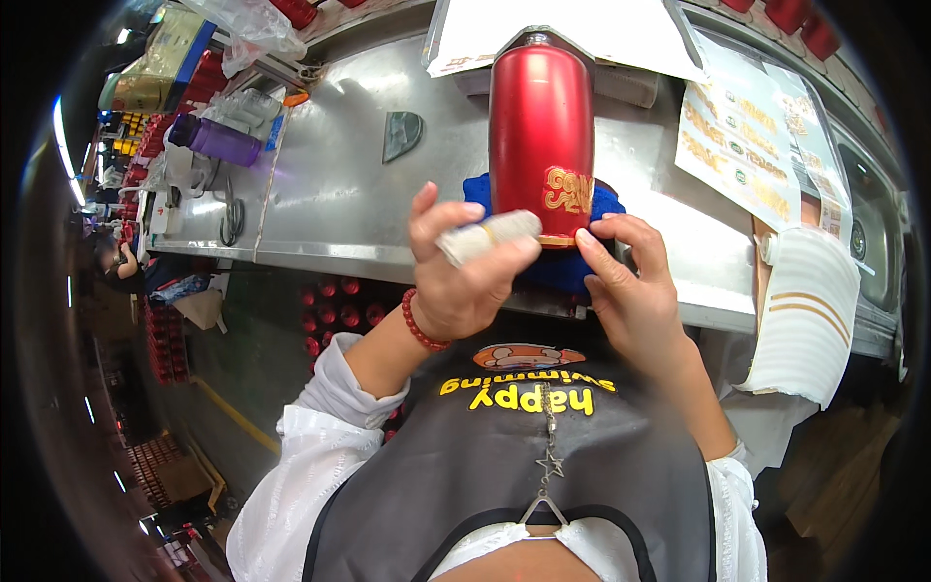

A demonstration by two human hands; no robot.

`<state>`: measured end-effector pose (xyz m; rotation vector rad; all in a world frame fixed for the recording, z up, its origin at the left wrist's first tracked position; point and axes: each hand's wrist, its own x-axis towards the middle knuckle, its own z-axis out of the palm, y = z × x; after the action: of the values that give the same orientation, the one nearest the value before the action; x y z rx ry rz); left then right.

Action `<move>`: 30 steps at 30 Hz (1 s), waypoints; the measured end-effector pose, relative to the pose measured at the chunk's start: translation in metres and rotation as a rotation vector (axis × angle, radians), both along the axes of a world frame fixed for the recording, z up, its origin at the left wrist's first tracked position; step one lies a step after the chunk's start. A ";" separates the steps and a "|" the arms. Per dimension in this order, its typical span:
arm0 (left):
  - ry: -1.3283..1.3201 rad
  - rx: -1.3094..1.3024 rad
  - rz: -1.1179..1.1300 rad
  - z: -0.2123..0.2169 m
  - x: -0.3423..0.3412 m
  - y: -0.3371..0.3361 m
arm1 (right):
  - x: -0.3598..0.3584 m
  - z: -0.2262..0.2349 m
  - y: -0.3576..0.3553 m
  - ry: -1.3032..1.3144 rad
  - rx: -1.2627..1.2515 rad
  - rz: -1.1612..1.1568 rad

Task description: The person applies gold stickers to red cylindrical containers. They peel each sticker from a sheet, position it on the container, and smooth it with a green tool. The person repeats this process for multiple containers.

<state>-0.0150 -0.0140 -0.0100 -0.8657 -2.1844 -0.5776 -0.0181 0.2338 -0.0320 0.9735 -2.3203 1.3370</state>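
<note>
One red cylinder [540,131] with a gold emblem is stood upright on one blue cloth pad [562,260], at the near edge of a steel worktable [330,184]. Two hands are seen. A single pale, wrapped roll [488,236] is pinched in the left hand [456,276], between thumb and curled fingers, its tip held against the cylinder's lower left side. One red bead bracelet [419,325] is worn on that wrist. The right hand [630,286] is laid on the blue pad at the cylinder's base, fingers bent and loosely together, fingertips touching the bottom rim; nothing is gripped by it as far as can be told.

Behind the cylinder one white sheet [572,29] is laid, and to the right one laminated printed sheet [752,136]. One stack of white fabric with gold stripes [810,310] is hung over the table's right end. On the far left one purple bottle [215,141] is lain on its side, with one pair of scissors [231,218] near the left edge. One small grey-green wedge piece [401,134] is left mid-table.

Bare steel is left open between the wedge and the cylinder, and along the near edge left of the hands. Right of the cylinder the room is narrowed by the printed sheet and fabric. Below the edge, many red cylinders [330,310] are stored, uncounted.
</note>
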 end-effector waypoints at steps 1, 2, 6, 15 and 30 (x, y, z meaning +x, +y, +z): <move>0.074 -0.035 0.001 -0.001 0.001 0.005 | 0.001 0.001 0.000 0.000 -0.010 -0.035; 0.141 -0.090 -0.035 -0.002 -0.003 0.006 | 0.002 0.003 -0.001 0.001 -0.021 -0.070; 0.198 -0.195 -0.124 0.008 -0.016 0.018 | 0.003 0.005 0.001 -0.117 -0.324 -0.245; -0.223 -0.005 0.133 0.015 -0.012 0.022 | -0.008 0.035 -0.036 -0.446 -0.425 -0.173; -0.359 0.168 -0.026 -0.006 -0.016 0.013 | -0.006 0.039 -0.029 -0.502 -0.355 -0.192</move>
<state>-0.0305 -0.0014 -0.0162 -0.7456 -2.3998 -0.9779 -0.0245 0.2048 0.0069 0.3198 -2.2978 1.9906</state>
